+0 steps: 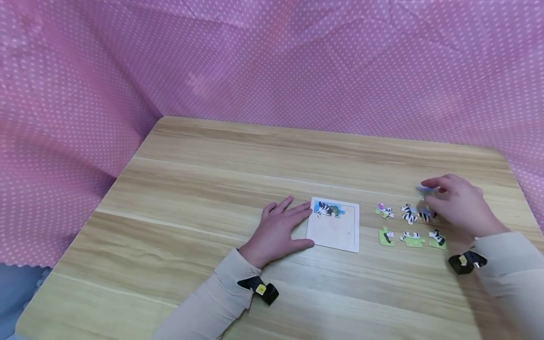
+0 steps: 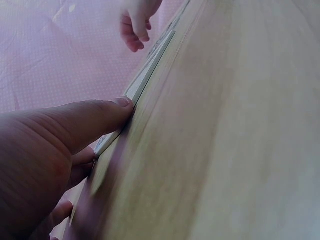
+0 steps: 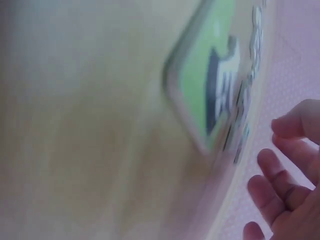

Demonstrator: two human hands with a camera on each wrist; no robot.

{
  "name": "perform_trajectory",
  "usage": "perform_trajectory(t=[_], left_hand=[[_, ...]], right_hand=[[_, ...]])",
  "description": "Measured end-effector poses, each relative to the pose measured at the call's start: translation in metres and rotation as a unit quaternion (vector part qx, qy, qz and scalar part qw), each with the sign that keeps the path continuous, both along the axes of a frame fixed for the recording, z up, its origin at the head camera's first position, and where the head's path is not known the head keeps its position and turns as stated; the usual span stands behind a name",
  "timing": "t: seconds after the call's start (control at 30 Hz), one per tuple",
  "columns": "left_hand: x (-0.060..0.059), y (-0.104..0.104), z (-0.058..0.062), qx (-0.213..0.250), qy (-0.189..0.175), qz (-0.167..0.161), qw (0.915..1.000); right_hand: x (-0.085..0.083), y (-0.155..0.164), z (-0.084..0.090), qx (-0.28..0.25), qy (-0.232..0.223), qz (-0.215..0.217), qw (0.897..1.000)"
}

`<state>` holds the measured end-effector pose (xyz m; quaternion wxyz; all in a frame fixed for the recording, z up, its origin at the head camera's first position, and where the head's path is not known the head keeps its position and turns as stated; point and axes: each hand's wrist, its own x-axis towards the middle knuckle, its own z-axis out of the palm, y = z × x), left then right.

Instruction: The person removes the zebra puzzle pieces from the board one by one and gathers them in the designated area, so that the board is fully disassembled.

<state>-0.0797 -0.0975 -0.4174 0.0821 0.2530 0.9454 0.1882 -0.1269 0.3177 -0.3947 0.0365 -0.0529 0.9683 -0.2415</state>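
The left hand (image 1: 278, 229) is laid flat with fingers spread against the left edge of the puzzle tray (image 1: 333, 233). Right of the tray, a blue piece (image 1: 425, 190) is pinched by the right hand (image 1: 459, 205) above loose pieces (image 1: 410, 226) on the wooden bench (image 1: 212, 189), which is backed by pink dotted cloth (image 1: 272, 61).

worktop (image 1: 238, 160): light wood | puzzle tray (image 1: 333, 231) near front centre, flat | six loose puzzle pieces (image 1: 409, 225) just right of tray, two rows
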Motion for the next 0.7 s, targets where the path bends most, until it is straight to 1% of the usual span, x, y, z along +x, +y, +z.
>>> perform_trajectory(t=[0.07,0.2,0.37,0.53,0.7], left_hand=[[0.0,0.0,0.0,0.0,0.0,0.0,1.0],[0.0,0.0,0.001,0.001,0.0,-0.001,1.0],[0.0,0.0,0.002,0.002,-0.001,0.0,1.0],[0.0,0.0,0.003,0.005,-0.004,0.0,1.0],[0.0,0.001,0.004,0.005,-0.005,-0.002,1.0]], right_hand=[[-0.001,0.005,-0.001,0.008,-0.015,-0.007,1.0],[-0.002,0.013,-0.004,0.017,-0.031,-0.009,0.999],[-0.006,0.016,-0.004,0.028,-0.045,0.005,0.999],[-0.009,0.016,0.0,0.057,-0.05,0.021,0.997],[-0.01,0.015,0.002,0.076,-0.05,0.015,0.996]])
